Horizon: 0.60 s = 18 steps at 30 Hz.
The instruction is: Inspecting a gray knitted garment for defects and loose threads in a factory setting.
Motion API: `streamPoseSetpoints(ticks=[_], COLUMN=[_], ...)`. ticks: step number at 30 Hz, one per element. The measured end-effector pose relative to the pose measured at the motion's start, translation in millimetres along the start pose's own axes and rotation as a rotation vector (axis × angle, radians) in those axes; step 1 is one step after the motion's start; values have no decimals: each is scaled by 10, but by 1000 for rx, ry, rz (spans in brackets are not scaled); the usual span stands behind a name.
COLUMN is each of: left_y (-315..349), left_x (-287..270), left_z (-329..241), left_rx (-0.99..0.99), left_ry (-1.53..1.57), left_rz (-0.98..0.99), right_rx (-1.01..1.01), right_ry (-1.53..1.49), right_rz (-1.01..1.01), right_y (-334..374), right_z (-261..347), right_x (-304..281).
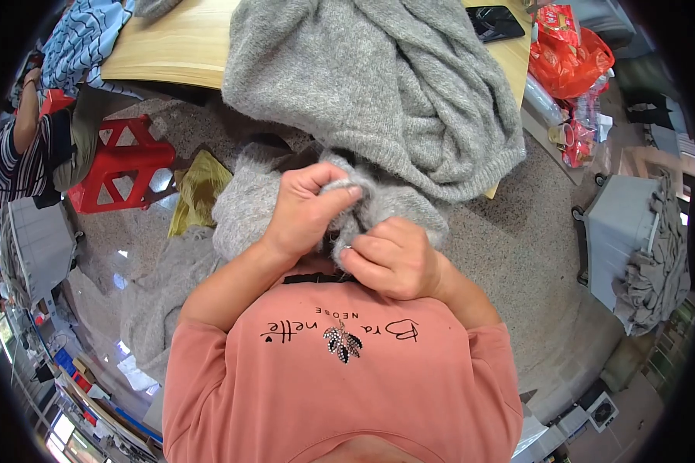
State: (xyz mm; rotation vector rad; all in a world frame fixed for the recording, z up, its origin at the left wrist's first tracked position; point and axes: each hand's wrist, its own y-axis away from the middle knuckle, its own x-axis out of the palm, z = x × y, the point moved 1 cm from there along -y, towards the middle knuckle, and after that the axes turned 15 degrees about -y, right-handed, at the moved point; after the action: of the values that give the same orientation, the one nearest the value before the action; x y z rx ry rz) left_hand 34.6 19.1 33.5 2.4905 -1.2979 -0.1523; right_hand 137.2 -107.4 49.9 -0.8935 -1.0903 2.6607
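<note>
Head view, looking down: my left hand (297,214) and my right hand (398,258) are both in front of my chest, working at fuzzy grey knit (247,204) gathered over my lap. My left thumb and forefinger are closed to a narrow pinch on a raised fold of it. My right hand sits lower and nearer to me, its fingers curled in against the same bunched part; they look nipped together on the knit, though whether a loose yarn or some tiny tool is between them I cannot tell.

Just beyond my hands, a large grey knit piece (324,85) lies heaped on the worktop (181,46) and droops over its near edge. Whether it is joined to the part in my lap is hidden in the folds.

I take the step in hand to be close fingerwork on one small spot of the knit, with the left hand steadying and the right hand picking or drawing at it. As I judge it, the next move calls for a firm left pinch and a small, gentle pull from the right, since such loose, hairy knit could snag or stretch.
</note>
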Motion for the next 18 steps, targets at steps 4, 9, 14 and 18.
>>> streamPoseSetpoints(ticks=[4,9,14,18], left_y=[23,34,55,86], left_x=[30,-17,11,0], left_z=[42,102,108,91], left_rx=[-47,-43,-7,56], left_ry=[18,31,2,-118], left_rz=[127,224,181,140], right_rx=[12,119,175,246], right_ry=[146,225,249,195], right_rz=[-114,-227,-200,-199], right_y=[45,123,109,76], right_z=[-67,-103,-126,-140], right_x=[21,52,59,49])
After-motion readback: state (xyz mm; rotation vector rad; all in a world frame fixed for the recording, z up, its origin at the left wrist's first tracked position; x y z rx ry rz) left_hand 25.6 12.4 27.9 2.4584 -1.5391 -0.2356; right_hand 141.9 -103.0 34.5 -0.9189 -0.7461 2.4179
